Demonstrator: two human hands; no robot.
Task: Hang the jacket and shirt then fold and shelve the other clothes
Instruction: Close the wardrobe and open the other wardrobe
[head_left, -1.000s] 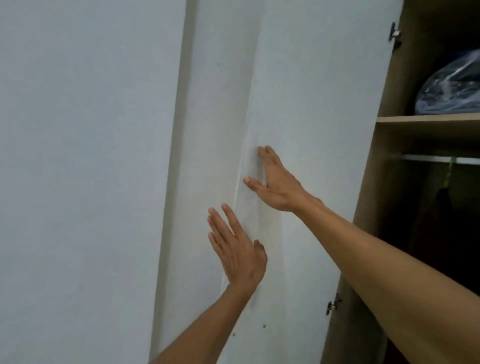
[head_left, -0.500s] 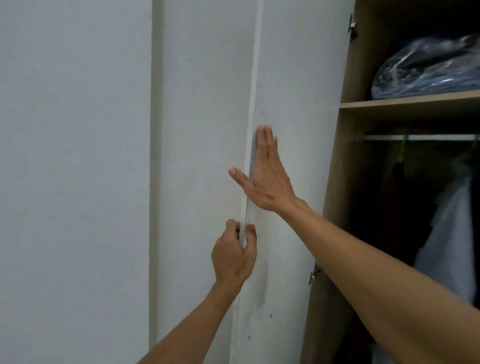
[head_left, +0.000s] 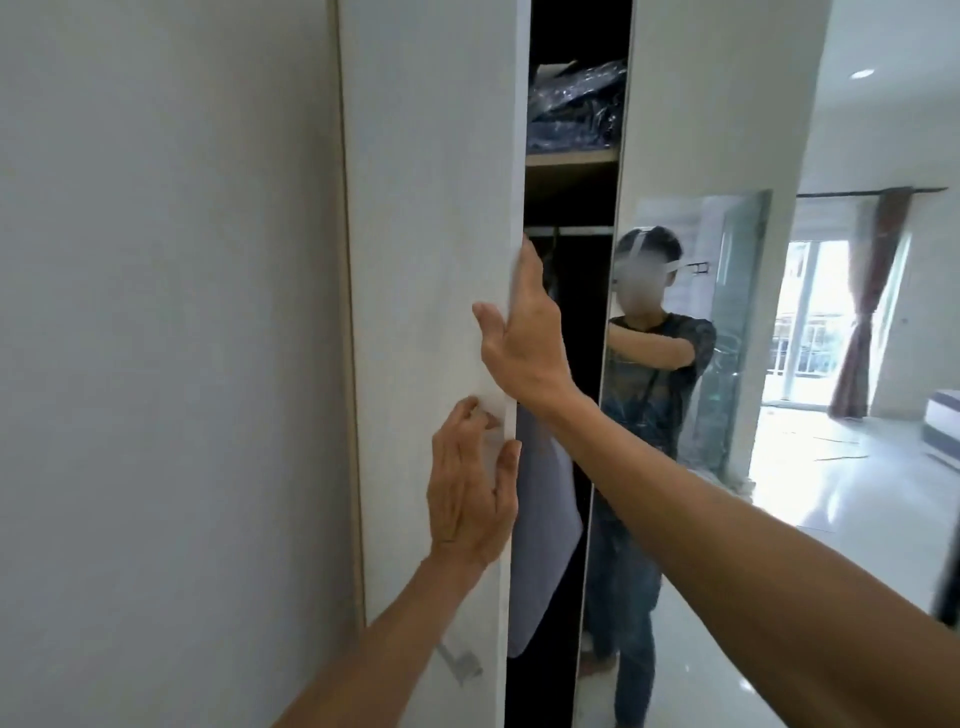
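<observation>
My left hand (head_left: 470, 499) holds the free edge of the white wardrobe door (head_left: 431, 208), fingers bent on its face and thumb on the edge. Above it, my right hand (head_left: 524, 338) lies flat with straight fingers along the same edge. Through the narrow dark gap a pale garment (head_left: 543, 519) hangs below the rail (head_left: 571, 228). A plastic-wrapped dark bundle (head_left: 571, 104) lies on the top shelf (head_left: 571, 156). The rest of the wardrobe's inside is hidden.
The right wardrobe door (head_left: 717, 104) carries a mirror (head_left: 737, 415) reflecting a person. A metal handle (head_left: 457, 662) sits low on the left door. A plain wall fills the left. Beyond are a shiny floor (head_left: 831, 493), a curtain (head_left: 872, 312) and a bed corner (head_left: 943, 426).
The view has swung right and the mirrored door has come into sight. The left door has swung over the opening, leaving a narrow gap. My left hand stays at the door's edge.
</observation>
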